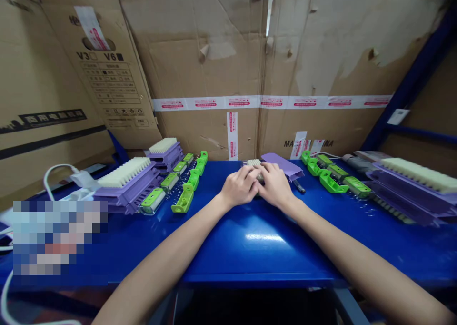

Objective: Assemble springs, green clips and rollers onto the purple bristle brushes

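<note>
The left hand (240,187) and right hand (276,184), fingers bent, both grasp one brush (254,163); four green caps (193,178) lie left of the brush, one purple tray (283,166) just right.

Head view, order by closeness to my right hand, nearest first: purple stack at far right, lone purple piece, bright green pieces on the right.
1. Lone purple piece: just beyond and right of the right hand.
2. Bright green pieces: farther right.
3. Purple stack: at far right.
</note>
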Available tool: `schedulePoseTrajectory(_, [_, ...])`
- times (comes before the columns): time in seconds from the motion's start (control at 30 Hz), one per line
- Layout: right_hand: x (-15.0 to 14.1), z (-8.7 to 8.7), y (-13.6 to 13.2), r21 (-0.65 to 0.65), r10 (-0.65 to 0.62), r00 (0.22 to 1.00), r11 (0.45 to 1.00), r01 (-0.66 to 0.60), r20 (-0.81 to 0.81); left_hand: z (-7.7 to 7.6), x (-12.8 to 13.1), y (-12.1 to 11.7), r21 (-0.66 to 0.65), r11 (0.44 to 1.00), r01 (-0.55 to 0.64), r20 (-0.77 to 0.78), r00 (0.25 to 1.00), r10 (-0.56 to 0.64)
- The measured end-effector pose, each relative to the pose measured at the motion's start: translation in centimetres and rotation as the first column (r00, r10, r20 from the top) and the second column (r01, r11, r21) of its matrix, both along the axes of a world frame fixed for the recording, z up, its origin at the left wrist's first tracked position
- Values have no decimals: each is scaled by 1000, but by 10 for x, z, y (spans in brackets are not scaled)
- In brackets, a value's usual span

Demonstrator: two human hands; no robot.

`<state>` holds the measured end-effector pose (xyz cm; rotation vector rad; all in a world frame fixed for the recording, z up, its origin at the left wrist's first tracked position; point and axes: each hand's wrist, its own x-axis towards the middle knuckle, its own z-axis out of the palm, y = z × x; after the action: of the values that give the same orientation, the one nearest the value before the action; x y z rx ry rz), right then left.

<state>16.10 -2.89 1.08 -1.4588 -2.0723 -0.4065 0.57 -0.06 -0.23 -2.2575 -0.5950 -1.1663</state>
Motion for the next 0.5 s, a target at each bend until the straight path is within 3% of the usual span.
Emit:
schedulePoseTrajectory(0.07, [-6, -6, -2, -43, 4, 999, 999, -3, 36, 1, -3, 4, -64, 993, -104, -9, 995, 104])
schedulePoseTrajectory(0.13, [-9, -9, -3, -70, 6, 998, 998, -2, 62, 3, -7, 9, -182, 946, -268, -46, 963, 264])
schedulePoseTrajectory(0.23, [-5, -6, -1, -108, 39, 996, 994, -30, 78, 4, -10, 13, -364, 783, -505, -182, 863, 472])
schedulePoseTrajectory(0.33, [5, 1, 2, -152, 138, 988, 980, -125, 74, 4, -13, 15, -456, 651, -607, -362, 795, 487])
schedulePoseTrajectory(0.5, [16, 5, 6, -132, 266, 964, 956, -262, 11, 4, -13, 15, -468, 625, -624, -448, 778, 441])
